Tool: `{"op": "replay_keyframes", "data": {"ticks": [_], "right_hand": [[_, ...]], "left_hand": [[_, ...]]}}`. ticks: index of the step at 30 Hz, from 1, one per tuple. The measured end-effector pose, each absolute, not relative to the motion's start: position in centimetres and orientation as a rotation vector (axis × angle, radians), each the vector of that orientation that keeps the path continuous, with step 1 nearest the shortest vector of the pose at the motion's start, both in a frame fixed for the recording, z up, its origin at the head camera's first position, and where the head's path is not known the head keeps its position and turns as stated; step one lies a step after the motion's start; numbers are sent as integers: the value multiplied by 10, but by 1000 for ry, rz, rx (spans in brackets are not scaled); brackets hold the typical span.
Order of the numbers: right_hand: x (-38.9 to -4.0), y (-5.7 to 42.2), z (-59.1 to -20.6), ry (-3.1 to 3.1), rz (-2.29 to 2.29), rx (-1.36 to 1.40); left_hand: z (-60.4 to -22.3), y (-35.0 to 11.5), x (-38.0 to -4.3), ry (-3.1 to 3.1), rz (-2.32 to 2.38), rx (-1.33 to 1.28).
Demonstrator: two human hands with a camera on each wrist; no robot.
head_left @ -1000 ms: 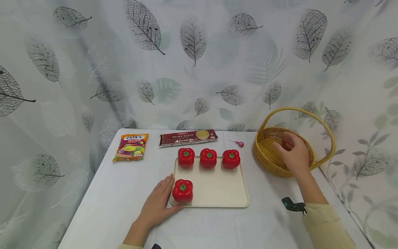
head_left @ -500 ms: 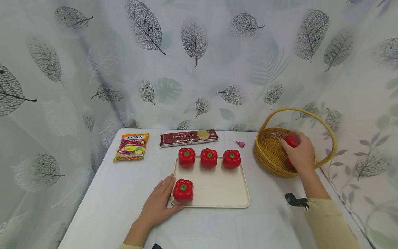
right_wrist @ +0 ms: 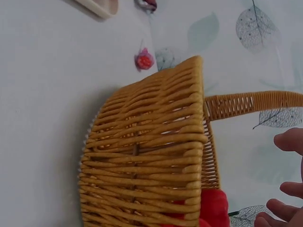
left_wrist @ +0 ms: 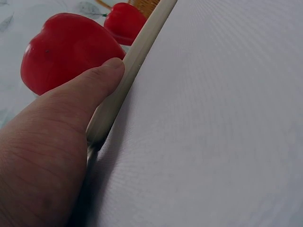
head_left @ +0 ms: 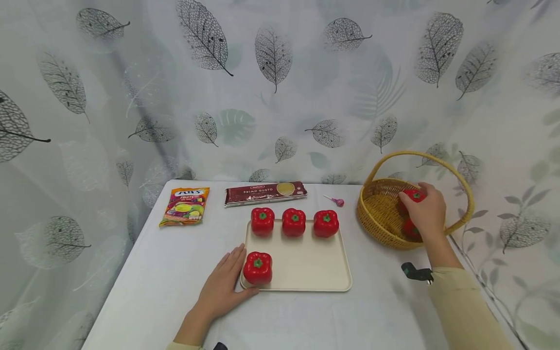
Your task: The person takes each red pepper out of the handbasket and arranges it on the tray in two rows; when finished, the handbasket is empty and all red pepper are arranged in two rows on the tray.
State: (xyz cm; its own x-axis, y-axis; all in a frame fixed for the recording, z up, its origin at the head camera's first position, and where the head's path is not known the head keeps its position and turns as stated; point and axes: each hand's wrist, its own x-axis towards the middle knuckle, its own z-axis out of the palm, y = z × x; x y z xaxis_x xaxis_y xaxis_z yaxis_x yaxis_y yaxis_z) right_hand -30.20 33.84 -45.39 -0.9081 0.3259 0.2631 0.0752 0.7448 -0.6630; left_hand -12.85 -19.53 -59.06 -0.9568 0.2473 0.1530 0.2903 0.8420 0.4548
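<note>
My left hand [head_left: 223, 288] rests at the near left corner of a cream tray [head_left: 308, 265], fingers straight along its side, thumb [left_wrist: 106, 78] touching the front rim. Beside that thumb stands a red bell pepper [head_left: 257, 268] with a green stem. Three more bell peppers [head_left: 293, 222] line the tray's far edge. My right hand [head_left: 425, 210] is over the right side of a wicker basket [head_left: 374, 226]; in the right wrist view its fingers are spread, apart from the bell pepper [right_wrist: 214, 208] below. Another bell pepper [head_left: 411, 229] lies in the basket, partly hidden by the hand.
The basket's tall arched handle [head_left: 470, 199] rises beside my right hand. Along the back of the table lie a candy bag [head_left: 185, 206], a long maroon biscuit pack [head_left: 265, 194] and a lollipop [head_left: 337, 201]. A leaf-patterned curtain [head_left: 302, 97] hangs behind.
My right hand first reached deep into the basket, then drew back slightly to the right, leaving two bell peppers visible there. The left hand and the tray have stayed put.
</note>
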Motion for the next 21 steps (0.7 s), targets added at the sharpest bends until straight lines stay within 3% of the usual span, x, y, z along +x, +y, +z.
{"op": "replay_keyframes", "data": {"ticks": [21], "right_hand": [[-322,361,-478,-2656,994,-557]], "left_hand": [[-594,-195,-129,-2912,-722,-411]]}}
